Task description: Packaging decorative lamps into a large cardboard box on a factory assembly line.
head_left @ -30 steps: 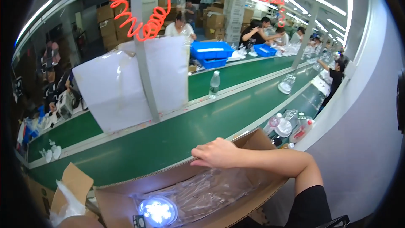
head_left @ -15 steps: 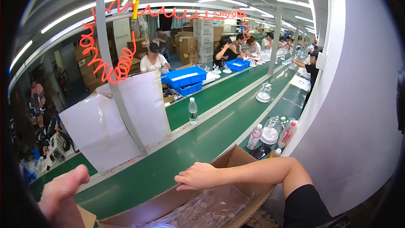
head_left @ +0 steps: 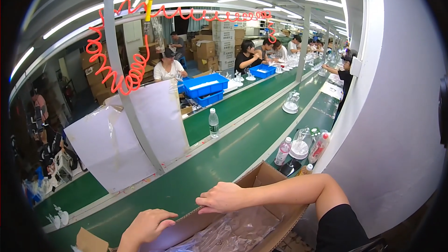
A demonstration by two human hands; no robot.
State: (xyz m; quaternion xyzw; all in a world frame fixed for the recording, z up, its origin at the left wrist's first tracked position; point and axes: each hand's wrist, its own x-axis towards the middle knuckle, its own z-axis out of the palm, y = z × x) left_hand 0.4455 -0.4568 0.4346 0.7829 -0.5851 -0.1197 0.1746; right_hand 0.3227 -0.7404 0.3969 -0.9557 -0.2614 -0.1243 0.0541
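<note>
An open brown cardboard box (head_left: 267, 178) stands before me at the lower edge. Clear plastic bags (head_left: 240, 228) lie inside it. My right hand (head_left: 223, 198) is closed over the box's far rim, its forearm reaching across the opening from the right. At the left end of that same rim is my left hand (head_left: 148, 226), fingers stretched to the right and thumb held apart. Whether its fingertips touch the cardboard I cannot tell. A cardboard flap (head_left: 91, 241) shows to the left of it.
Beyond the box runs a green conveyor belt (head_left: 200, 161). A water bottle (head_left: 213, 123) stands on its far ledge, near a post with white boards (head_left: 107, 144). To the right are a pink-labelled bottle (head_left: 283, 151) and a clear-domed white item (head_left: 300, 147). Several people work farther off.
My left hand has come down and right, from raised at the far left to the box's rim. White items at the lower left have come into sight. The right hand stays on the rim.
</note>
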